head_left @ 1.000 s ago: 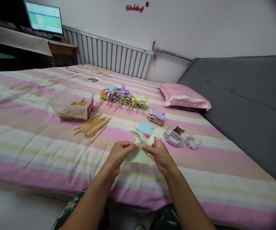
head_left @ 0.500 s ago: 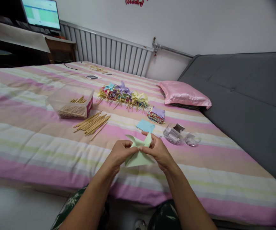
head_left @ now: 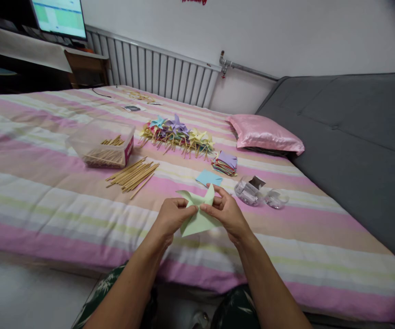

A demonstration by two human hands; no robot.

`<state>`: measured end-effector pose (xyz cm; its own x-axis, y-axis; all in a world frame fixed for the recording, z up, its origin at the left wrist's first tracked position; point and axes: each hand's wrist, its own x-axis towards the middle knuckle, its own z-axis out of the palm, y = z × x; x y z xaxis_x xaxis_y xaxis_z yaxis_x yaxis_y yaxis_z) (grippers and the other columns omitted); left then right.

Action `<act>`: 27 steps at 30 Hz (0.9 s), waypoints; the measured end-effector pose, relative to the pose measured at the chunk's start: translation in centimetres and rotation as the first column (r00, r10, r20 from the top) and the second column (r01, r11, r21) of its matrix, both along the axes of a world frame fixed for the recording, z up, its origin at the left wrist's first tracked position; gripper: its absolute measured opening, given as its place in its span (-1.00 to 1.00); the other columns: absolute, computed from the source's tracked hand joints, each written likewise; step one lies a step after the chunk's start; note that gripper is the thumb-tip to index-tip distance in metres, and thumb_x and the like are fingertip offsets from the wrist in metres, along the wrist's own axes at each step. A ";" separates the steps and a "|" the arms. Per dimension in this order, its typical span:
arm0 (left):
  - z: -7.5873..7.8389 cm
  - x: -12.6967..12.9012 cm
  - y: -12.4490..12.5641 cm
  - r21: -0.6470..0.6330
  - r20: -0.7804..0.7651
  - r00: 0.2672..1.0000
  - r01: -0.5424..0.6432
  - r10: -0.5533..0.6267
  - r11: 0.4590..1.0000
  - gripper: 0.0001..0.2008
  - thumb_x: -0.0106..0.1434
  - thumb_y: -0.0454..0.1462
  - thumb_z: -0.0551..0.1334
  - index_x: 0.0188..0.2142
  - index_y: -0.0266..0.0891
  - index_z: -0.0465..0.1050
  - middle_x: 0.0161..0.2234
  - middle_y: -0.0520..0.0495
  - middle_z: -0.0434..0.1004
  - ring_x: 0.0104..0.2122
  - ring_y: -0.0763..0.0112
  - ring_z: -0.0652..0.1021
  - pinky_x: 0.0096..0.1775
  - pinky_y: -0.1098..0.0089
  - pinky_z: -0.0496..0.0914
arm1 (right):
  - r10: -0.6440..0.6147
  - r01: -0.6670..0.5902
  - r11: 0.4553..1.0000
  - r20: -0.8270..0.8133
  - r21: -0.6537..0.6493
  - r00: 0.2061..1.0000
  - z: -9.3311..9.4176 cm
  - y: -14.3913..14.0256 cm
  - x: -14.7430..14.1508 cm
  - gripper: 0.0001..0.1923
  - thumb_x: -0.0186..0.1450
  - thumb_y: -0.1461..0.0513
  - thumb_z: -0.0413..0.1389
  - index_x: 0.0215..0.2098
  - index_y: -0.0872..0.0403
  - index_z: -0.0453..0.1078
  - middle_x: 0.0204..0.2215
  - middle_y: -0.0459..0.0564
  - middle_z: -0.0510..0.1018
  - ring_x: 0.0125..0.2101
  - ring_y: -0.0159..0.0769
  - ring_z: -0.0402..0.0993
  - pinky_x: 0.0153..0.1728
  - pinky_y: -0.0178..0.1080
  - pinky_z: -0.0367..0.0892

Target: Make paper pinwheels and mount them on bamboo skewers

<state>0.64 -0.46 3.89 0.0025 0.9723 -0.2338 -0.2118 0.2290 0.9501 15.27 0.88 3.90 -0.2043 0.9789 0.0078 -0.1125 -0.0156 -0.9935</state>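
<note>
A pale green paper pinwheel (head_left: 199, 223) is held between my two hands above the near side of the bed. My left hand (head_left: 174, 218) pinches it at the left, thumb near the centre. From the other side my right hand (head_left: 227, 214) grips it, its thumb also close to the middle and its fingers behind the paper. Two upper corners curl upward, while the lower part is spread flat. Just beyond the hands lies a light blue paper square (head_left: 209, 178). A stack of coloured paper squares (head_left: 225, 163) sits farther back.
Loose wooden sticks (head_left: 134, 176) lie left of the hands, beside a clear plastic box (head_left: 97, 130) holding more sticks. Finished pinwheels (head_left: 176, 132) are heaped behind. Small clear containers (head_left: 250, 192) stand at the right. A pink pillow (head_left: 265, 132) rests by the grey headboard (head_left: 348, 123).
The green paper has turned slightly in my hands, its lower edge now slanting up to the right. The other things stay in place; the view has shifted a little.
</note>
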 end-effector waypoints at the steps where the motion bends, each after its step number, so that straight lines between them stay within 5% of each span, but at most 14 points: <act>1: 0.0 0.0 0.1 0.001 0.006 0.999 -0.044 0.044 0.999 -0.87 -0.19 -0.29 0.33 -0.69 -0.32 0.43 -0.71 0.04 0.38 -0.70 0.53 0.33 -0.61 0.52 0.15 | -0.064 0.063 0.996 0.014 0.065 0.998 0.1 0.0 0.0 -0.31 0.00 0.19 0.27 0.07 0.05 0.17 -0.32 -0.02 0.54 -0.33 -0.27 0.47 -0.32 -0.23 0.35; 4: -0.1 -0.4 0.4 -0.020 0.056 0.982 -0.180 0.181 0.983 -0.85 -0.19 -0.29 0.33 -0.71 -0.32 0.39 -0.73 0.06 0.36 -0.71 0.54 0.33 -0.62 0.53 0.15 | -0.331 0.294 0.893 0.054 0.342 0.942 0.6 -0.2 0.3 -0.50 0.04 0.21 0.24 -0.04 0.03 0.30 -0.29 -0.04 0.50 -0.24 -0.29 0.42 -0.23 -0.23 0.31; 6: -0.1 -0.7 0.6 -0.052 0.111 0.960 -0.253 0.258 0.966 -0.85 -0.20 -0.30 0.32 -0.70 -0.32 0.38 -0.73 0.06 0.36 -0.71 0.55 0.32 -0.63 0.53 0.13 | -0.417 0.332 0.820 0.089 0.466 0.904 1.1 -0.7 0.5 -0.72 0.10 0.24 0.19 -0.19 0.03 0.40 -0.45 -0.09 0.48 -0.39 -0.34 0.41 -0.33 -0.27 0.31; 9: 0.0 -1.1 0.8 -0.082 0.204 0.929 -0.298 0.309 0.951 -0.86 -0.20 -0.31 0.32 -0.65 -0.34 0.40 -0.69 0.06 0.40 -0.68 0.55 0.35 -0.61 0.53 0.16 | -0.191 0.058 0.890 0.254 0.452 0.948 1.5 -1.5 0.3 -0.86 0.16 0.26 0.11 -0.31 0.04 0.46 -0.65 -0.14 0.45 -0.63 -0.39 0.37 -0.59 -0.33 0.24; 11: 0.1 -1.3 0.8 -0.102 0.259 0.918 -0.282 0.300 0.954 -0.86 -0.20 -0.31 0.32 -0.61 -0.35 0.41 -0.67 0.05 0.42 -0.66 0.54 0.37 -0.58 0.52 0.20 | 0.011 -0.170 0.908 0.383 0.382 0.924 1.3 -1.9 -0.2 -0.80 0.15 0.29 0.10 -0.25 0.03 0.48 -0.58 -0.10 0.54 -0.62 -0.38 0.43 -0.61 -0.34 0.25; 13: 0.2 -1.3 0.8 -0.120 0.303 0.912 -0.251 0.276 0.960 -0.85 -0.19 -0.32 0.33 -0.59 -0.34 0.41 -0.67 0.05 0.41 -0.66 0.53 0.37 -0.58 0.51 0.21 | 0.064 -0.245 0.898 0.442 0.366 0.895 0.9 -2.0 -0.9 -0.75 0.14 0.31 0.09 -0.23 0.00 0.49 -0.48 -0.07 0.59 -0.55 -0.35 0.49 -0.56 -0.33 0.30; 18: 0.1 -1.0 0.6 -0.101 0.379 0.900 -0.190 0.215 0.977 -0.86 -0.18 -0.34 0.33 -0.59 -0.35 0.41 -0.66 0.03 0.42 -0.65 0.51 0.38 -0.57 0.49 0.22 | 0.000 -0.144 0.917 0.359 0.372 0.933 -0.3 -1.6 -1.8 -0.80 0.15 0.30 0.11 -0.29 -0.01 0.52 -0.51 -0.08 0.59 -0.48 -0.29 0.53 -0.42 -0.25 0.39; 27: 0.2 -0.7 0.5 -0.064 0.343 0.919 -0.183 0.194 0.981 -0.85 -0.18 -0.31 0.35 -0.62 -0.34 0.41 -0.69 0.06 0.39 -0.67 0.56 0.34 -0.57 0.50 0.18 | -0.125 0.038 0.931 0.221 0.362 0.967 -0.3 -1.4 -2.4 -0.87 0.12 0.15 0.18 -0.47 0.04 0.51 -0.56 -0.06 0.56 -0.53 -0.30 0.48 -0.46 -0.25 0.40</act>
<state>-0.08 0.05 4.09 -0.0940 0.9554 -0.2801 -0.5683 0.1795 0.8030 12.86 -0.53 3.62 -0.1626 0.9346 0.3165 0.1404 0.3394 -0.9301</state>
